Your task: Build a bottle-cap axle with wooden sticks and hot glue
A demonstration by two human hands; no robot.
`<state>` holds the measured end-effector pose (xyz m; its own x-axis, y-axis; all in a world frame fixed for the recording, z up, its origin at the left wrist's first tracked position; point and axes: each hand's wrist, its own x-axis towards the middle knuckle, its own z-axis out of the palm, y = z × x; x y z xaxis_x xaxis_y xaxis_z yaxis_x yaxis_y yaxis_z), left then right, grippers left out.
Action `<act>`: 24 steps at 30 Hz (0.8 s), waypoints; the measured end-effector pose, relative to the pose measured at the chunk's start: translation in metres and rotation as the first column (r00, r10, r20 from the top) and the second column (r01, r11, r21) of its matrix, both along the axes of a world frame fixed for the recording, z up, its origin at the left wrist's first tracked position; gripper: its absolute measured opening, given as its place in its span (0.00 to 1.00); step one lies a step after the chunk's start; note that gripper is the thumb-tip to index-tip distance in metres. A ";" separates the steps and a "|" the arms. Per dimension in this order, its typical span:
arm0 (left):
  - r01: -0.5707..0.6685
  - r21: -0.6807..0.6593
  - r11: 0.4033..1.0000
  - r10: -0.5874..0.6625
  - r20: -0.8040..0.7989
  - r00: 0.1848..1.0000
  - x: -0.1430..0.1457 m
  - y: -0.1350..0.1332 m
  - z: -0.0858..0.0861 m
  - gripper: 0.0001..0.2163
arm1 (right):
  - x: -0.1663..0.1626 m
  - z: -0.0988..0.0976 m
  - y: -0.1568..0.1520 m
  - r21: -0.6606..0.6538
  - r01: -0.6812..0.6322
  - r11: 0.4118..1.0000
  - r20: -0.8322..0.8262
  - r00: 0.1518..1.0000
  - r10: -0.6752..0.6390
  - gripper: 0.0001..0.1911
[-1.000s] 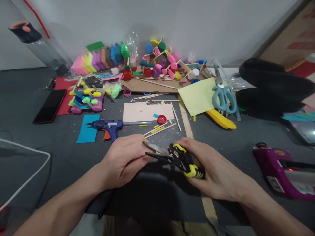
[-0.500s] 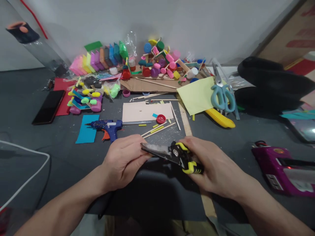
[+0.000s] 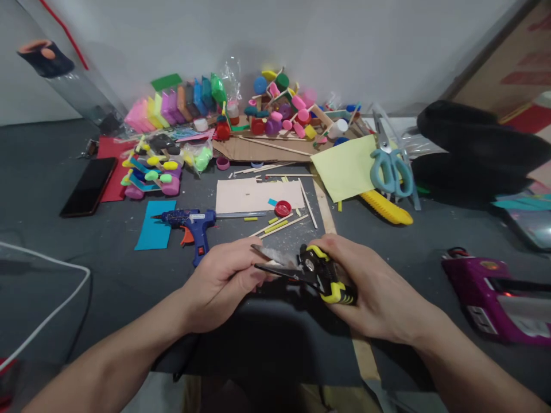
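Observation:
My right hand [image 3: 370, 292] grips the black and yellow handles of a pair of snips [image 3: 301, 269], whose blades point left and stand slightly apart. My left hand [image 3: 224, 281] is closed in a pinch right at the blade tips; what it holds between the fingers is too small to make out. Both hands hover low over the dark grey table [image 3: 64, 246], near its front edge.
Just beyond the hands lie thin wooden sticks [image 3: 279, 223], a red cap [image 3: 283, 208], a pale board [image 3: 253, 195] and a blue glue gun [image 3: 189, 221]. Further back are coloured clay blocks [image 3: 172, 106], teal scissors [image 3: 391, 169] on yellow paper, a black phone [image 3: 88, 186], and a purple device [image 3: 495, 298] at right.
The snips' blades shut half a second ago and now stand slightly apart again. My left hand has shifted a little to the right, closer to the blades.

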<state>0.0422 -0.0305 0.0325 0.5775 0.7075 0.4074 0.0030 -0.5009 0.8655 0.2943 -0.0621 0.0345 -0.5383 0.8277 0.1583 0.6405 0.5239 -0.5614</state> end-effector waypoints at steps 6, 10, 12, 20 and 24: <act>0.094 -0.146 0.985 -0.100 -0.035 0.994 -0.004 0.002 0.002 0.17 | 0.003 0.000 -0.001 -0.002 -0.025 1.000 -0.014 1.000 0.025 0.17; 0.178 -0.279 0.944 -0.189 -0.013 0.982 -0.006 0.003 0.005 0.15 | 0.004 0.000 -0.002 -0.038 -0.043 0.998 -0.029 0.999 0.042 0.20; 0.200 -0.311 0.929 -0.211 -0.002 0.978 -0.006 0.003 0.006 0.16 | 0.004 0.000 -0.003 -0.040 -0.042 0.998 -0.026 0.999 0.041 0.20; 0.188 -0.279 0.942 -0.198 -0.010 0.980 -0.004 0.004 0.007 0.17 | 0.003 0.005 -0.004 -0.026 -0.042 0.999 -0.012 0.999 0.042 0.19; 0.184 -0.233 0.955 -0.196 -0.032 0.980 -0.006 0.004 0.006 0.18 | 0.004 0.006 -0.004 -0.043 -0.050 0.998 0.013 0.999 0.051 0.16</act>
<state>0.0358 -0.0265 0.0383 0.7270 0.6530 0.2124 -0.0230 -0.2860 0.9579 0.2983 -0.0661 0.0403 -0.5816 0.8053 0.1150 0.6221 0.5314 -0.5750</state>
